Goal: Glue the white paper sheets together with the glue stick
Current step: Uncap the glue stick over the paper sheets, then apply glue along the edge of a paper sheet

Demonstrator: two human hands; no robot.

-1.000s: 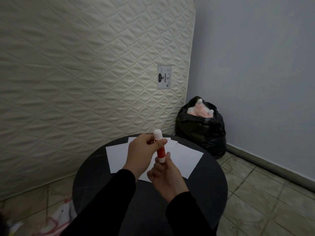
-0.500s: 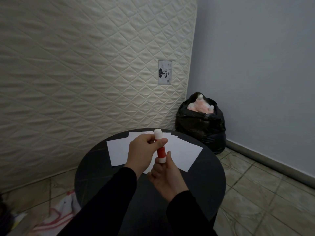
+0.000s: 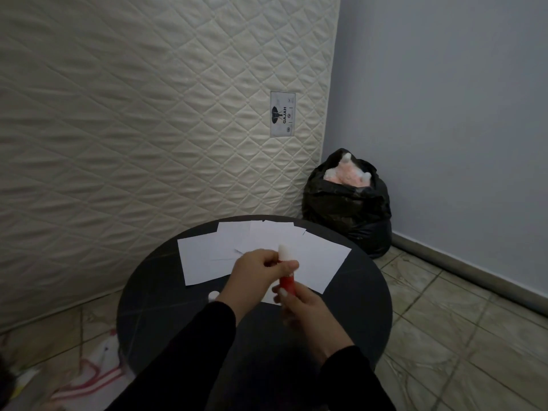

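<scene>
Ahead of you a quilted cream mattress (image 3: pixel 142 120) stands on edge and fills most of the view, a small label (image 3: pixel 282 114) reading GAJAH stitched near its right side, and it meets a pale blue-grey wall (image 3: pixel 444 99) at the corner. The floor (image 3: pixel 462 307) is beige tile with dark grout. In that corner sits a black rubbish bag (image 3: pixel 350 209), open at the top with something pink and white showing inside. Nearer to you is the round dark table (image 3: pixel 166 315), and across its far half the white paper sheets (image 3: pixel 204 259) lie fanned out and overlapping, flat on the top. Your two arms come in from the bottom edge in black sleeves (image 3: pixel 184 360). Your left hand (image 3: pixel 252 274) is curled closed with thumb and fingers pinching the upper part of the glue stick (image 3: pixel 287 275), just below its white tip; your right hand (image 3: pixel 311 312) is wrapped closed round the red lower barrel. The stick stands nearly upright between them — held above the table in front of the sheets, not touching the paper. Both hands are slightly blurred, so finer finger placement can't be made out. Just left of your left wrist, a small white cap-like object (image 3: pixel 213 295) rests on the tabletop — too small to identify surely.
</scene>
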